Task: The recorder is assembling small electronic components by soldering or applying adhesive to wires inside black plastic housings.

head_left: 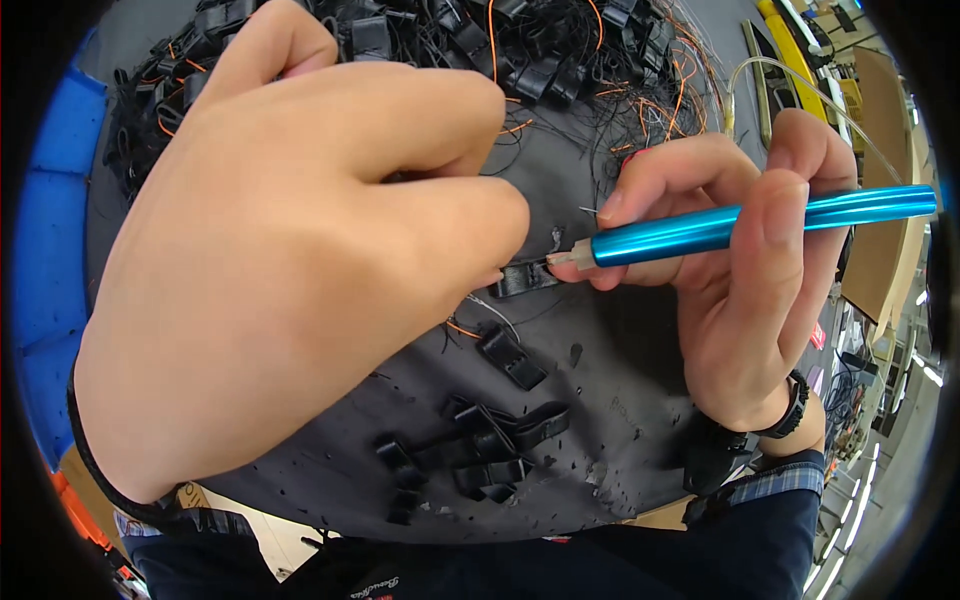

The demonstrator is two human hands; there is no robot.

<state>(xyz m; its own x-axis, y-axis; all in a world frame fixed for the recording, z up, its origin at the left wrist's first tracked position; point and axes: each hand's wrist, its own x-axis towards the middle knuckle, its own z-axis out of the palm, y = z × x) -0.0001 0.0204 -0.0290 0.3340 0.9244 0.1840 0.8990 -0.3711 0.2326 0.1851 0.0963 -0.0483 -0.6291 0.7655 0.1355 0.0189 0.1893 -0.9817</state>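
Black loop (528, 280), seemingly unfinished, lies between our fingertips (612, 207): left hand (290, 235) pinching it, right hand (735, 300) gripping a blue tool (670, 236).

White script lettering (375, 588) runs at a slant across the front of a dark garment (480, 570) at the lower edge of the view, with a small reddish mark (381, 597) just below it, cut off by that edge. At lower left, a few bold dark characters (189, 494) stand on a tan, cardboard-like piece (202, 501), partly hidden and not fully legible.
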